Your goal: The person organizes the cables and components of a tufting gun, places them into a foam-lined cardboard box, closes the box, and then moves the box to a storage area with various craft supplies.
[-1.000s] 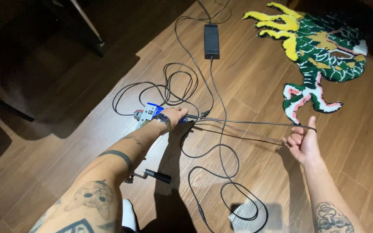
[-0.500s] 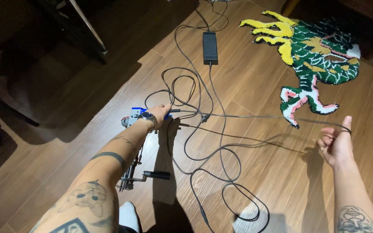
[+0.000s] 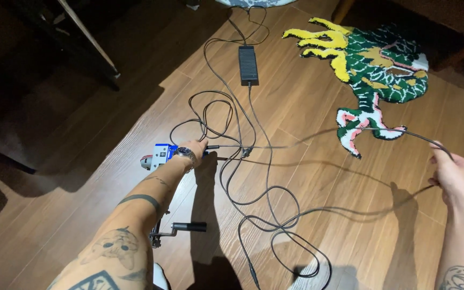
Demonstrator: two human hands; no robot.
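Cable (image 3: 296,144), thin and dark, is the thing both hands work on: it runs taut in a nearly straight line across the wooden floor (image 3: 307,96), from the left hand (image 3: 191,153) out to the right hand (image 3: 455,177). Beyond the far side of that stretched line lies the largest thing about, a tufted rug piece (image 3: 377,70) shaped like a dragon in green, yellow, white and pink, flat on the boards. Just past the left grip, loose loops of cable (image 3: 216,115) lead up to a black power brick (image 3: 248,64); on the near side of the line, more slack (image 3: 275,236) curls in wide coils toward the person. Under and just behind the left hand sits a blue-and-silver handheld tool (image 3: 157,156), which the hand presses or clasps together with the cable's end; the fingers are hidden, so the exact hold cannot be told. The right hand is closed around the cable, which bends over the top of the fingers. Near the left forearm lies a small black-handled crank part (image 3: 181,230). As a judgement, one length is pulled straight, while most of the cable is still tangled in loops.
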